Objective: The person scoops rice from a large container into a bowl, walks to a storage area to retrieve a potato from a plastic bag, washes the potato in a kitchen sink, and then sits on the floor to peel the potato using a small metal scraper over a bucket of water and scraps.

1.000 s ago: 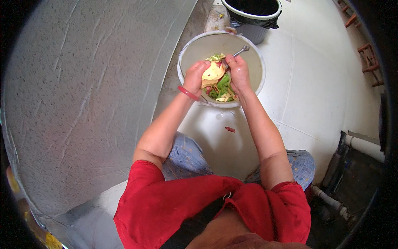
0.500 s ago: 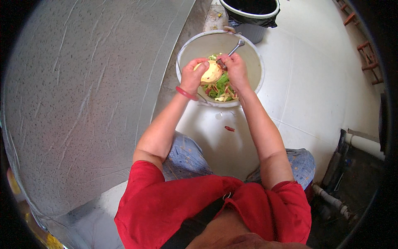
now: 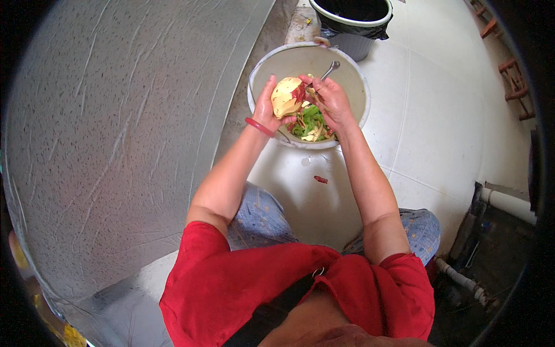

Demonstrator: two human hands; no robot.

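Over the bucket, my left hand cradles a mostly peeled sweet potato with pale yellow flesh. A patch of red skin remains on its right side, turned toward my other hand. My right hand grips a peeler whose metal handle points up and away; its blade end is mostly hidden by my fingers. Below both hands stands a whitish bucket with green leafy scraps and strips of peel in the bottom. A red bangle circles my left wrist.
Beyond the bucket is a bin lined with a black bag. A large grey plastic-covered surface fills the left. One piece of red peel lies on the pale tiled floor. White pipes run at the lower right.
The sweet potato has turned in my left hand, bringing a red-skinned patch into sight on its right. My left fingers have loosened upward around it. The peeler has shifted only slightly.
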